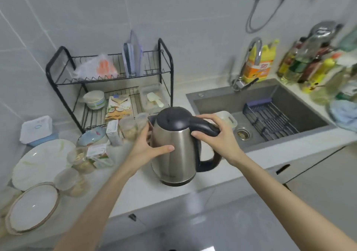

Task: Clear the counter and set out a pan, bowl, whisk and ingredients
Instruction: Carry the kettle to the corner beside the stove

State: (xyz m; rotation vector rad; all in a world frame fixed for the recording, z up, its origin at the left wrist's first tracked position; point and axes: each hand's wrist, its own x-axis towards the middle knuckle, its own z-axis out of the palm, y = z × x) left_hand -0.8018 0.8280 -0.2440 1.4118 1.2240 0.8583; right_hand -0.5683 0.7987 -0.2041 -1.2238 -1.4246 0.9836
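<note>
Gripping closed kettle (180, 154): right hand (219, 134) handle, left hand (147, 147) side.

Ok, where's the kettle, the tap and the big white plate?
kettle (179, 154), head view, on its shiny steel side.
tap (258, 51), head view, on its curved spout.
big white plate (40, 163), head view, on its middle.

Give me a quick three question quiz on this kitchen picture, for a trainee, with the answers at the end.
1. True or false: the kettle has its lid open.
2. Which hand grips the kettle's handle? A: left hand. B: right hand. C: neither.
3. Fill in: the yellow bottle stands behind the ____.
Key: 1 false; 2 B; 3 faucet.
</note>
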